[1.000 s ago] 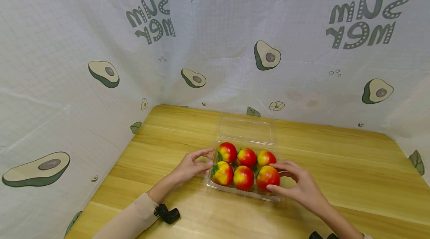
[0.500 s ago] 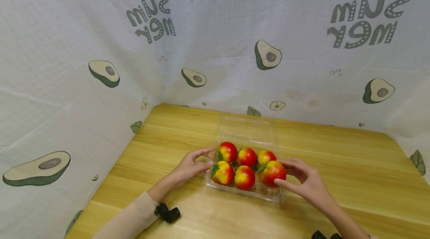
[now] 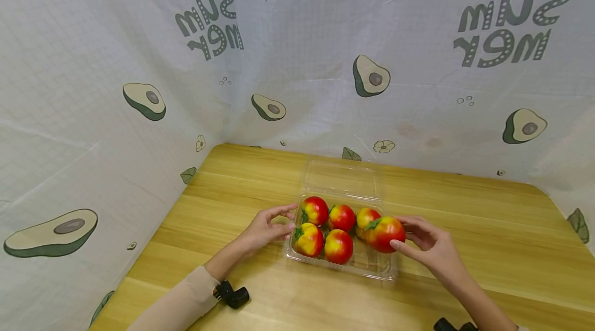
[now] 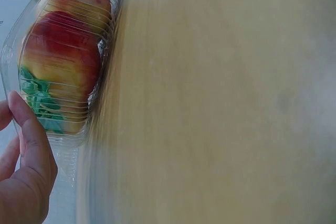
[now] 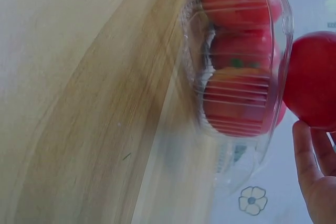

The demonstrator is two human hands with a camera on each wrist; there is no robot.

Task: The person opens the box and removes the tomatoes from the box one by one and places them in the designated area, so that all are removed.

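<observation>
1. Your right hand [image 3: 429,246] curls its fingers [image 5: 310,171] round one red-and-yellow tomato [image 3: 387,234], gripping it. You hold it above the right near corner of the clear plastic clamshell box [image 3: 372,268], just off the box floor.
2. Five more tomatoes sit in the box: three in the far row [image 3: 341,217] and two in the near row [image 3: 324,242]. That makes six tomatoes counted in all. The near right place in the box is bare.
3. Your left hand [image 3: 266,229] rests against the left wall of the box. Its fingers [image 4: 31,135] are loosely spread and only lightly bent, touching the plastic beside the near left tomato [image 4: 63,72]; they grip nothing.
4. There is one box, with its hinged lid [image 3: 344,178] lying open on the far side.
5. Both your forearms reach in from the near edge of the wooden table [image 3: 488,238]. The left one wears a pale sleeve [image 3: 178,302].
6. One white cloth printed with avocados [image 3: 144,99] hangs behind and to the left of the table.
</observation>
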